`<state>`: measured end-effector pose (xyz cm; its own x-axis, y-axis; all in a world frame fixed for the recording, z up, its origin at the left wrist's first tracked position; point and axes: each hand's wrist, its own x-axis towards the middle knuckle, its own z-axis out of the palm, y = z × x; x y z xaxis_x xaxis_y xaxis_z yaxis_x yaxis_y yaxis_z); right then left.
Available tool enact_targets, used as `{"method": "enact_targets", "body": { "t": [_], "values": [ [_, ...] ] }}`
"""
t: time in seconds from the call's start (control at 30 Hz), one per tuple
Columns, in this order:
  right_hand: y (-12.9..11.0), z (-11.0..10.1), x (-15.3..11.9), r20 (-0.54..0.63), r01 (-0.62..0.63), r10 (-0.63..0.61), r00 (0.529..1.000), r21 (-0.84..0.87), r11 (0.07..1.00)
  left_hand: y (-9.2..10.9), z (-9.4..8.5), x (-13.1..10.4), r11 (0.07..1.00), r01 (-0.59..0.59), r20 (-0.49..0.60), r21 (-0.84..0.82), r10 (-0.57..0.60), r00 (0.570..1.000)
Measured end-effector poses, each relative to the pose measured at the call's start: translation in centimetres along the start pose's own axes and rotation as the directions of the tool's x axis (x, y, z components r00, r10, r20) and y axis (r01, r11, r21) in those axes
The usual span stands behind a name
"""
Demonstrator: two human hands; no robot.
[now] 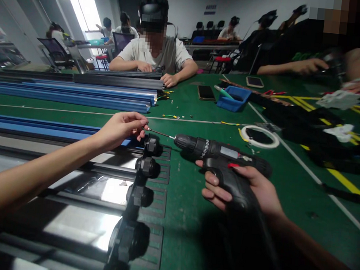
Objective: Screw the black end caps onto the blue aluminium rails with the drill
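Observation:
My right hand [241, 187] is wrapped round the grip of a black power drill [217, 149], which points left with a long thin bit [161, 132] in its chuck. At the tip of the bit, the fingers of my left hand [125, 127] are pinched together; what they hold is too small to make out. Below my left hand lie several long metal profiles [76, 184] side by side, with black cable glands [147, 166] and flat slotted brackets [160, 203] at their right ends.
Across the green table [183, 195], a person's hands touch dark profiles [118, 80] near blue ones [91, 96]. A blue bin [233, 100], phones, a white ring [259, 136] and dark cable bundles lie behind the drill. Another person's hands are at the upper right.

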<state>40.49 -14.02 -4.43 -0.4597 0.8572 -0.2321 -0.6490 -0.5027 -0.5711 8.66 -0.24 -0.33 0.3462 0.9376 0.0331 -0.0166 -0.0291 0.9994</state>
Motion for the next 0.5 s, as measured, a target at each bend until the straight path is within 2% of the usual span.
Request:
{"method": "enact_targets", "body": {
  "t": [0.1,0.5],
  "values": [
    [0.11,-0.61,0.27,0.039,0.018,-0.019,0.999,0.016,1.0,0.13,0.09,-0.08,1.0,0.015,0.001,0.0,-0.015,1.0],
    [0.12,-0.9,0.39,0.001,0.021,-0.021,1.0,0.003,1.0,0.21,0.03,-0.15,0.997,0.047,0.106,0.06,-0.053,0.993]
  ]
}}
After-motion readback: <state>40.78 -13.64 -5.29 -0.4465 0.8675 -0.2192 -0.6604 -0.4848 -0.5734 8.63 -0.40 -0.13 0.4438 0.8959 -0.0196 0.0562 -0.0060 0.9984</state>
